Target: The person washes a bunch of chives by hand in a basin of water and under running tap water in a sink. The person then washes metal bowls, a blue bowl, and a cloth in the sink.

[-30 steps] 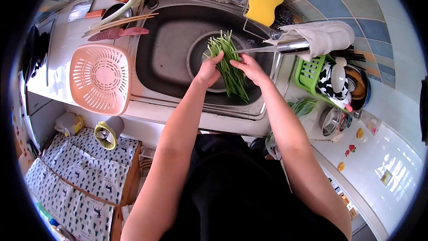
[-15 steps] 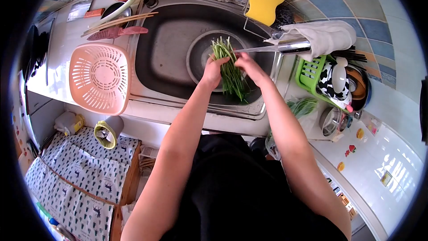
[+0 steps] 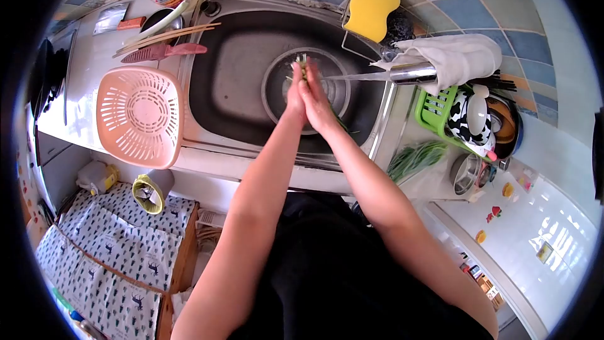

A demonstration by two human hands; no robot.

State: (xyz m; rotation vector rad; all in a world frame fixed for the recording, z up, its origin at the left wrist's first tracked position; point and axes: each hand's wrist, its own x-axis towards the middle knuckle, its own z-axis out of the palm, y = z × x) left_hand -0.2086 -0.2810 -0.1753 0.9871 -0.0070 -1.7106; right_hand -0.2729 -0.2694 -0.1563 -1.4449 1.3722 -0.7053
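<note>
My left hand [image 3: 296, 92] and my right hand [image 3: 316, 99] press palm to palm over the sink [image 3: 220, 107], with a bunch of chives [image 3: 302, 62] squeezed between them. Only the pale cut ends above the fingers and a few dark green tips below my right hand show; the palms hide the middle of the bunch. From the chrome faucet [image 3: 412, 73] on the right, a stream of water runs onto my right hand and the bunch. Beneath the hands lies the round basin [image 3: 343, 88] in the sink's floor.
Left of the sink stand a pink colander [image 3: 107, 113], a pink knife [image 3: 163, 51], chopsticks [image 3: 182, 31] and a cleaver [image 3: 129, 23]. A yellow sponge [image 3: 371, 11] sits behind the faucet. More long greens [image 3: 416, 158] and a green basket [image 3: 434, 110] are at right.
My right hand has moved left to meet my left hand, and both palms now close over the chives. The bunch, spread open to view before, is mostly covered.
</note>
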